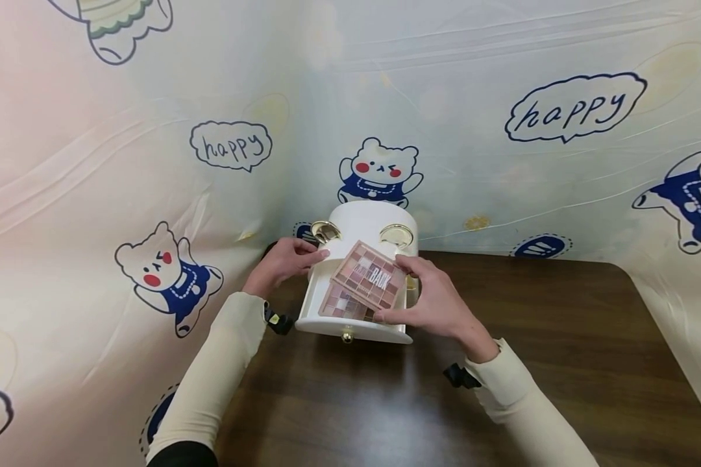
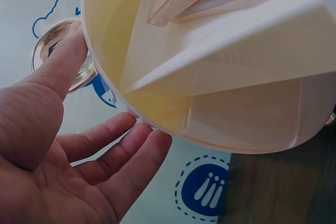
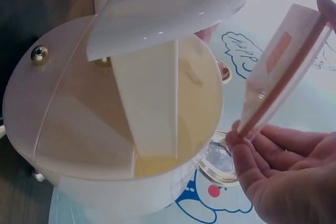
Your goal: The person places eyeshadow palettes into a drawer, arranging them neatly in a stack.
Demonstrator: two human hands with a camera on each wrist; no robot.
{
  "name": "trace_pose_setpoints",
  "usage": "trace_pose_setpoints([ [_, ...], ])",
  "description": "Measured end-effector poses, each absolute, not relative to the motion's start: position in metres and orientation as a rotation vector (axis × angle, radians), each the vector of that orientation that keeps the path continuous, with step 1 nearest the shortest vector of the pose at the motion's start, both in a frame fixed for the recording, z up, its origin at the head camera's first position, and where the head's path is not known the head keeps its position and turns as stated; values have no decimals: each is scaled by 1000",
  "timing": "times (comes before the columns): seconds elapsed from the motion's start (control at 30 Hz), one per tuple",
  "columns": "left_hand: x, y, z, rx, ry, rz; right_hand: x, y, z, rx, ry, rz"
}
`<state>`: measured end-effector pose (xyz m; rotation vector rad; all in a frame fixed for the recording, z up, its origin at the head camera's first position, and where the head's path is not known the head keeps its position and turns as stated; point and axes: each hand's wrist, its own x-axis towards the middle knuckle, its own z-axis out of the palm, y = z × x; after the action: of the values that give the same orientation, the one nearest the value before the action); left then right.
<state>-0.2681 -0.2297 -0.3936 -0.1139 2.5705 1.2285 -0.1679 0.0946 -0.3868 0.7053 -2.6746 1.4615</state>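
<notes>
A white rounded storage box (image 1: 367,224) stands at the table's far edge with a drawer (image 1: 318,326) pulled out toward me. In the drawer lies a pinkish eyeshadow palette (image 1: 340,303). My right hand (image 1: 438,299) pinches a second eyeshadow palette (image 1: 362,272) by its edge between thumb and fingers, tilted above the drawer. The right wrist view shows this palette (image 3: 286,72) almost edge-on. At the box's left side, my left hand (image 1: 286,263) touches its wall. The left wrist view shows that hand's thumb and fairly straight fingers (image 2: 134,156) spread against the rim.
Two round gold-rimmed pieces (image 1: 397,235) sit on the box's upper part. A gold knob (image 1: 347,337) is fixed to the drawer front. Dark wooden table (image 1: 549,350) extends to the right and front. A cartoon-printed cloth (image 1: 455,130) hangs behind and on the left.
</notes>
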Motion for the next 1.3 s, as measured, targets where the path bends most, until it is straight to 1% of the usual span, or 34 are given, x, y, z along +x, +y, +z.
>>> trace_pose_setpoints([
  [0.33,-266,-230,-392,-102,2575,1232,-173,83,-381,889,-2768,1433],
  [0.73,-267,-230,-393,-100,2582,1220,-188,62,-391,852,-2834,1380],
  [1.3,-266,-230,-393,-108,2592,1207,-178,49,-400,714,-2870,1211],
])
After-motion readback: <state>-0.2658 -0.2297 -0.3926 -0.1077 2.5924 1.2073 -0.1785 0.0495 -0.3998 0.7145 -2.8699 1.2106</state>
